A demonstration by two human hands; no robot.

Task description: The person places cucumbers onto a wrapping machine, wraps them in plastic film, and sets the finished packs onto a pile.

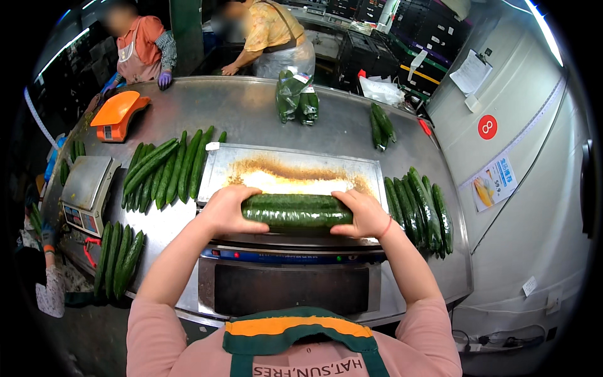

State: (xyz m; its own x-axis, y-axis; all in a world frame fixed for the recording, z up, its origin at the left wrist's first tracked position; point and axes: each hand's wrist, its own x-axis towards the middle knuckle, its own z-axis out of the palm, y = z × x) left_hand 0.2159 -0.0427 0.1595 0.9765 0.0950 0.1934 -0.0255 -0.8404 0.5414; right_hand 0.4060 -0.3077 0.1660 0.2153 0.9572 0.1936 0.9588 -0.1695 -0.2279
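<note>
Between my two hands lies a pack of cucumbers [295, 212] in shiny clear film. My left hand [227, 212] grips its left end, thumb on the far side. At the right end my right hand [364, 215] holds it the same way. The pack is over the front part of a wrapping machine [301, 256], whose flat top plate [217, 164] has a brown scorched patch. Left of the plate lies a group of loose cucumbers [166, 174]; several more cucumbers [422, 210] lie to its right.
On the left stand an orange scale [122, 113] and a silver scale [88, 182], with cucumbers [118, 261] nearer me. Bagged cucumbers [296, 97] and a few cucumbers [381, 125] lie farther back. Two people work beyond the metal table [239, 94]. A wall [527, 144] rises at right.
</note>
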